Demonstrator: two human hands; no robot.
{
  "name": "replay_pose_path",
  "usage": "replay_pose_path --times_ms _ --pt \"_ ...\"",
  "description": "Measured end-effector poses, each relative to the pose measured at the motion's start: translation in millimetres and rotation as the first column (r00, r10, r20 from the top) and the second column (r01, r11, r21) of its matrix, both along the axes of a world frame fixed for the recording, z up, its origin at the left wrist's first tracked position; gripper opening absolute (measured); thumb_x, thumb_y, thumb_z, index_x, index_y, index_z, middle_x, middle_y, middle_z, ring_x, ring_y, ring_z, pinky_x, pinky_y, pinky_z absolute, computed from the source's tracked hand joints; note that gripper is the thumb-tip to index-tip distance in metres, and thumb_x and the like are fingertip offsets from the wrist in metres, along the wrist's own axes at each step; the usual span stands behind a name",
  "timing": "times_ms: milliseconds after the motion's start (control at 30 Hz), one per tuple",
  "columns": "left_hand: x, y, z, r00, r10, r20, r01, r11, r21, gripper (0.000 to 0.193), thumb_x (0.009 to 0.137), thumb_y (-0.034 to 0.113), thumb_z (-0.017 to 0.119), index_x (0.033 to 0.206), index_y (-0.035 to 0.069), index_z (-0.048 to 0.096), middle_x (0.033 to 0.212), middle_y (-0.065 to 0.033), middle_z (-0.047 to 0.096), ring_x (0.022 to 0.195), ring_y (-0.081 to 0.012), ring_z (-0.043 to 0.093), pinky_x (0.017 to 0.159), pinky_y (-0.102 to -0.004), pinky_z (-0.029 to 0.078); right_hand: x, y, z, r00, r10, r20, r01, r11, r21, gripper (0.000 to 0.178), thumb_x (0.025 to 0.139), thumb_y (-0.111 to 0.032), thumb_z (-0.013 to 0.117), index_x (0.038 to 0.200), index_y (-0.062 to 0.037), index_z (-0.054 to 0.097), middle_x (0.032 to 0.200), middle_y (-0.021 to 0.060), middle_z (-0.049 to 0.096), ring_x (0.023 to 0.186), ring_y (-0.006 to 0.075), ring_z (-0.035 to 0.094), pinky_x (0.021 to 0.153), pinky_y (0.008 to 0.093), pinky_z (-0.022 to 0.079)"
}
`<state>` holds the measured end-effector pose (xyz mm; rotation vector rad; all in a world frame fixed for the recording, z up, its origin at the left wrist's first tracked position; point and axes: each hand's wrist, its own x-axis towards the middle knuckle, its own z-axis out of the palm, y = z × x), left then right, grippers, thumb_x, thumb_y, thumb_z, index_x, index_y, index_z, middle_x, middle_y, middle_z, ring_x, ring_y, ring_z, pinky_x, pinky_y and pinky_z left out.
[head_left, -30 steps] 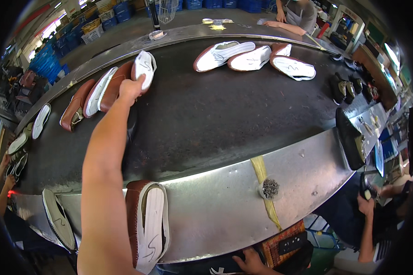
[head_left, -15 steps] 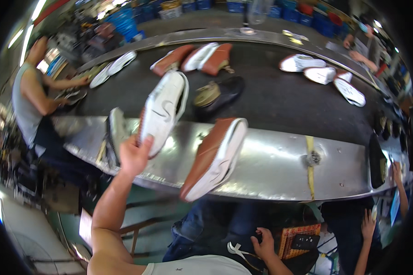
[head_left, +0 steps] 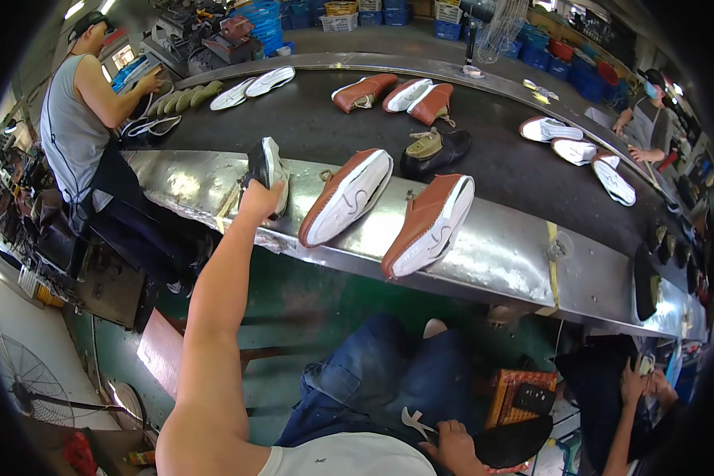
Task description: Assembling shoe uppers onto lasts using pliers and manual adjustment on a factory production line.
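My left arm stretches forward to the metal ledge. There, my left hand (head_left: 265, 200) is closed around a black shoe (head_left: 276, 176) with a whitish sole, standing on its side. To its right, two brown shoes, a nearer-left one (head_left: 349, 198) and another one (head_left: 432, 226), lean on their sides with white soles facing me, a curved mark on each. Low over my lap, my right hand (head_left: 454, 446) has its fingers curled at the handle of a pale metal hammer (head_left: 414, 422); part of the handle is hidden.
Beyond the ledge (head_left: 500, 250), a dark conveyor belt (head_left: 317, 119) carries brown, white-soled and black shoes. A person in a grey vest (head_left: 71, 135) handles a shoe at left; others work at right. A dark phone (head_left: 534, 398) lies on a patterned surface beside my right leg.
The brown shoe that my left hand held up now rests on the ledge. That hand has moved to the black shoe. My right hand has closed in on the hammer. The view has shifted.
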<state>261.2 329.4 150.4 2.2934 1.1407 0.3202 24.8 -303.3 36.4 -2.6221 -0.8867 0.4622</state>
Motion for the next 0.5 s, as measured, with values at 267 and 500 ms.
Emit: replay_pose_path --times_ms 267,500 --pt "-143 -77 -18 0.464 0.107 0.879 0.668 0.609 -0.427 0.054 0.101 0.028 0.064 0.145 0.002 0.046 0.138 -0.011 0.059 0.123 -0.0256 0.061 0.106 -0.0422 0.049 -27 -41 -32 0.591 -0.303 -0.747 0.471 0.882 0.015 0.059 0.073 -0.029 0.092 0.115 -0.0013 0.06 0.089 0.0077 0.066 0.082 0.0192 0.064 0.075 0.0323 0.053" --pt "-281 -202 -81 0.658 0.157 0.736 0.615 0.452 -0.646 0.064 0.088 0.021 0.075 0.142 0.001 0.047 0.125 -0.0088 0.063 0.113 -0.0229 0.063 0.1 -0.0406 0.051 -9 -10 -5 0.217 0.129 -0.967 0.857 0.448 0.253 0.033 0.092 -0.012 0.063 0.123 -0.0026 0.056 0.107 0.0088 0.066 0.089 0.0164 0.065 0.075 0.0302 0.054"
